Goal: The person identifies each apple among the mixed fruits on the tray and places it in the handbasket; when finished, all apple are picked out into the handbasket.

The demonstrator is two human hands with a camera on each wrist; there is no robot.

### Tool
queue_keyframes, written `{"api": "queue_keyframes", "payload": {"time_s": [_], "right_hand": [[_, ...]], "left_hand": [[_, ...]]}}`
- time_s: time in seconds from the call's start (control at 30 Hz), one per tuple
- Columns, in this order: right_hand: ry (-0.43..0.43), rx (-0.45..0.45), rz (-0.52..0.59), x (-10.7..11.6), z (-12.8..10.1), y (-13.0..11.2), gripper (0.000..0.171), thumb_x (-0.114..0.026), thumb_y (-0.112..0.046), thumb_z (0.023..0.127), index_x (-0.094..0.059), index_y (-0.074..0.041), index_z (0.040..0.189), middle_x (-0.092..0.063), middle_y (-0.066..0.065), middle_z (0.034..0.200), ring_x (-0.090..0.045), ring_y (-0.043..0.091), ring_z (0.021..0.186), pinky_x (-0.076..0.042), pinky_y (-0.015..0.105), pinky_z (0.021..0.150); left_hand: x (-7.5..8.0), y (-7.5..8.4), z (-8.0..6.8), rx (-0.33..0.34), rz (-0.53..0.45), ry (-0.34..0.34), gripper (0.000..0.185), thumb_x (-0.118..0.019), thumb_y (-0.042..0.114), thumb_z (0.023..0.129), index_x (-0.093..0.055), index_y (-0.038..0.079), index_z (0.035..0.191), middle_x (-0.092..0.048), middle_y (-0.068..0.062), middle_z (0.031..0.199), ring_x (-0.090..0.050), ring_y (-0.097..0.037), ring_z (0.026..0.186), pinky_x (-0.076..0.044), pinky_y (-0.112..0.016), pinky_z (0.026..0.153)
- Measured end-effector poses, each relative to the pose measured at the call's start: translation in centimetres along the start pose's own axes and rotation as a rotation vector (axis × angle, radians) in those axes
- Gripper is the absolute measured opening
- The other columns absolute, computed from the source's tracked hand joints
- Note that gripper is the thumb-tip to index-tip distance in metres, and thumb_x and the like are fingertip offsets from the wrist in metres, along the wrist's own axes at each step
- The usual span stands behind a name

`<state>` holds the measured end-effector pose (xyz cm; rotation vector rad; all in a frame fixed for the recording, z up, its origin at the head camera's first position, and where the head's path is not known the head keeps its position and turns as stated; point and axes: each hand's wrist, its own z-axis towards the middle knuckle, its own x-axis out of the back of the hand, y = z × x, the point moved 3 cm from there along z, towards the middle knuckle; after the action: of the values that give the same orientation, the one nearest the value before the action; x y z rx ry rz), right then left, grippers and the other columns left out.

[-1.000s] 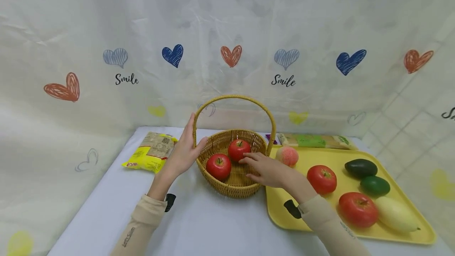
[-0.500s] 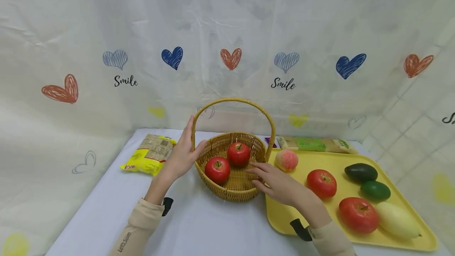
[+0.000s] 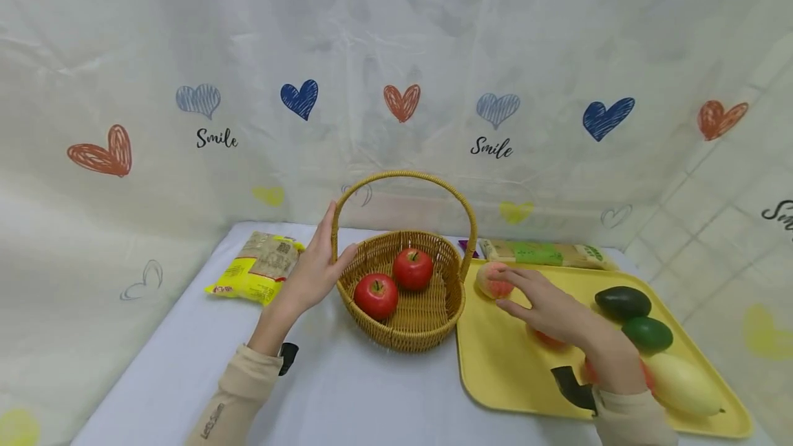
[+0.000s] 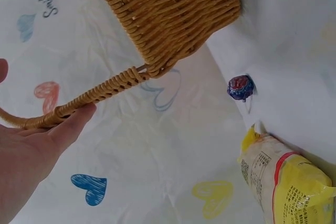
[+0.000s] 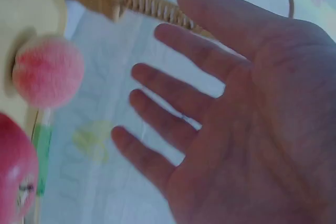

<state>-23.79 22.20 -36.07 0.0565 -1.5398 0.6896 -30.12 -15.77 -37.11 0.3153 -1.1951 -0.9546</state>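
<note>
A wicker basket [image 3: 403, 336] with a tall arched handle stands mid-table, two red apples [image 3: 376, 296] inside it. My left hand [image 3: 314, 268] rests against the left side of the handle [image 4: 100, 92], fingers straight and the thumb apart from them. Over the yellow tray [image 3: 495, 370] is my right hand [image 3: 551, 305], empty, with its fingers spread. In the head view its fingertips overlap the pink peach [image 3: 491, 279]. The right wrist view shows a gap between those fingers and the peach [image 5: 48, 72]. Two more red apples on the tray are partly hidden beneath the right arm.
Two dark green avocado-like fruits [image 3: 622, 303] and a pale yellow oblong fruit [image 3: 684, 384] lie at the tray's right. A yellow food bag [image 3: 260, 267] lies left of the basket, a lollipop [image 4: 240, 87] near it. A long package [image 3: 548, 254] sits behind the tray.
My right hand has moved from over the basket's right side to the right, over the tray by the peach. My left hand has stayed at the handle. Both apples remain in the basket.
</note>
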Motion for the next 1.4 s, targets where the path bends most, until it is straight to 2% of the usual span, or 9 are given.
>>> {"api": "queue_keyframes", "payload": {"time_s": [0.07,0.2,0.4,0.6,0.77,1.1,1.4], "right_hand": [[-0.017,-0.069,-0.016,0.6,-0.7,1.3,0.058,-0.066,-0.037,0.1,-0.053,-0.005,0.146,-0.048,0.029,0.15,-0.042,0.054,0.137,-0.038,0.073,0.108],[-0.077,-0.172,-0.016,1.1,-1.7,3.8,0.068,-0.071,-0.04,0.095,-0.049,-0.002,0.147,-0.044,0.035,0.148,-0.041,0.059,0.132,-0.038,0.076,0.103],[-0.152,-0.232,0.019,1.1,-2.5,6.2,0.08,-0.076,-0.041,0.091,-0.043,0.003,0.148,-0.039,0.041,0.146,-0.043,0.061,0.126,-0.042,0.074,0.099],[-0.176,-0.265,0.04,0.8,-2.6,7.3,0.086,-0.078,-0.042,0.089,-0.038,0.005,0.15,-0.033,0.044,0.147,-0.037,0.066,0.127,-0.04,0.077,0.098],[-0.189,-0.286,0.02,0.4,-2.4,7.9,0.087,-0.079,-0.042,0.087,-0.038,0.003,0.15,-0.033,0.044,0.147,-0.039,0.067,0.127,-0.041,0.076,0.099],[-0.217,-0.303,0.044,-1.0,-1.9,8.3,0.085,-0.081,-0.037,0.085,-0.04,-0.001,0.149,-0.036,0.043,0.145,-0.043,0.058,0.121,-0.049,0.069,0.095],[-0.223,-0.335,0.024,-1.1,-1.9,8.8,0.082,-0.082,-0.032,0.083,-0.041,-0.001,0.146,-0.037,0.043,0.141,-0.045,0.057,0.117,-0.051,0.065,0.09]], "left_hand": [[-0.1,0.2,0.3,-0.01,0.005,-0.004,0.087,-0.05,0.046,0.107,0.009,0.025,0.166,-0.002,-0.005,0.175,-0.014,-0.031,0.161,-0.024,-0.055,0.129],[-0.1,0.3,0.5,-0.009,0.01,-0.008,0.088,-0.049,0.05,0.106,0.009,0.024,0.166,-0.002,-0.005,0.175,-0.015,-0.032,0.161,-0.025,-0.056,0.128],[0.0,0.1,0.2,0.013,-0.022,-0.008,0.087,-0.048,0.052,0.106,0.009,0.024,0.166,-0.002,-0.005,0.175,-0.012,-0.033,0.162,-0.022,-0.057,0.129],[0.1,0.0,0.1,0.016,-0.039,-0.002,0.086,-0.048,0.051,0.106,0.007,0.024,0.166,-0.003,-0.005,0.175,-0.013,-0.033,0.161,-0.022,-0.058,0.129],[0.2,0.0,0.2,0.007,-0.041,-0.003,0.087,-0.049,0.051,0.106,0.007,0.023,0.166,-0.002,-0.005,0.175,-0.012,-0.032,0.162,-0.021,-0.057,0.129],[0.2,-0.2,-0.1,0.019,-0.042,-0.008,0.088,-0.05,0.05,0.106,0.005,0.018,0.167,-0.002,-0.004,0.175,-0.012,-0.032,0.162,-0.022,-0.057,0.128],[0.2,0.0,0.1,0.009,-0.039,-0.003,0.086,-0.049,0.05,0.106,0.006,0.023,0.166,-0.002,-0.003,0.175,-0.012,-0.031,0.162,-0.022,-0.056,0.129]]}}
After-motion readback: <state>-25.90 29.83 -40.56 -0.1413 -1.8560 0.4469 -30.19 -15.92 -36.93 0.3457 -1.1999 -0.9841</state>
